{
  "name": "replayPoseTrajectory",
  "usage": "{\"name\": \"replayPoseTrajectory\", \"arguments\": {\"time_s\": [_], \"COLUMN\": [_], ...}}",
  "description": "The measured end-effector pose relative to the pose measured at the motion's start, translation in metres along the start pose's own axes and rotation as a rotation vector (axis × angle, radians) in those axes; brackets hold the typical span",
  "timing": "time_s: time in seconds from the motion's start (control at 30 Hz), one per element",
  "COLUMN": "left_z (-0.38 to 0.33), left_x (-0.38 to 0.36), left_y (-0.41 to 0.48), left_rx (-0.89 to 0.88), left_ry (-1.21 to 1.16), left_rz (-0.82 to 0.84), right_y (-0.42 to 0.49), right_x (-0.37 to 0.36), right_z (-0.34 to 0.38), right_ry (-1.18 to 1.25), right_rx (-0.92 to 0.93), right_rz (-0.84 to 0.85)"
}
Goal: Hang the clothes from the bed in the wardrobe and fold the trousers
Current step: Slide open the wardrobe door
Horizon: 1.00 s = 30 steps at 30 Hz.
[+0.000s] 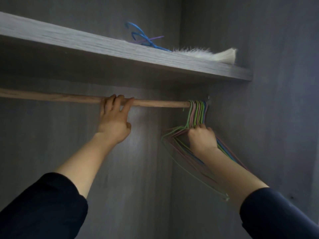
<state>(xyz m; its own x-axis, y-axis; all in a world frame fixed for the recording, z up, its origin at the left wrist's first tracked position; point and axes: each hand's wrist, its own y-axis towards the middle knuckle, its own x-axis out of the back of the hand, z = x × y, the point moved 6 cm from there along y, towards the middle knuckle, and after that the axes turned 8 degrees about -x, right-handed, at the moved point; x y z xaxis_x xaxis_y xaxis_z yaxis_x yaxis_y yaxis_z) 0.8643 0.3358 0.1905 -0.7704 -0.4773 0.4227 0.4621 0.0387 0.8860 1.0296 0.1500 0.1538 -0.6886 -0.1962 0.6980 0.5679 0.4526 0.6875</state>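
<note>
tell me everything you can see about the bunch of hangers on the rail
The hangers are a tight bunch of thin, wire-like pieces with what looks like a smooth coating in green, pink and blue. Their hooks sit side by side over the right end of the wooden rail, close to the wardrobe's side wall. Below the hooks the triangular bodies fan out slightly. The right hand grips them together just under the necks.
</note>
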Motion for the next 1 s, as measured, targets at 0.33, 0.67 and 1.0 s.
{"name": "replayPoseTrajectory", "arguments": {"time_s": [0.33, 0.67, 1.0], "left_z": [-0.002, 0.0, -0.021], "left_x": [-0.004, -0.004, 0.006], "left_y": [-0.001, 0.002, -0.038], "left_rx": [0.01, 0.01, 0.085], "left_ry": [-0.053, -0.086, -0.27], "left_rz": [-0.042, 0.059, 0.149], "right_y": [0.018, 0.027, -0.054], "right_x": [0.015, 0.025, -0.009], "right_z": [-0.01, 0.017, 0.023], "right_ry": [0.416, 0.995, 1.308], "right_rx": [-0.171, -0.252, -0.362], "right_rz": [0.06, -0.007, 0.275]}}
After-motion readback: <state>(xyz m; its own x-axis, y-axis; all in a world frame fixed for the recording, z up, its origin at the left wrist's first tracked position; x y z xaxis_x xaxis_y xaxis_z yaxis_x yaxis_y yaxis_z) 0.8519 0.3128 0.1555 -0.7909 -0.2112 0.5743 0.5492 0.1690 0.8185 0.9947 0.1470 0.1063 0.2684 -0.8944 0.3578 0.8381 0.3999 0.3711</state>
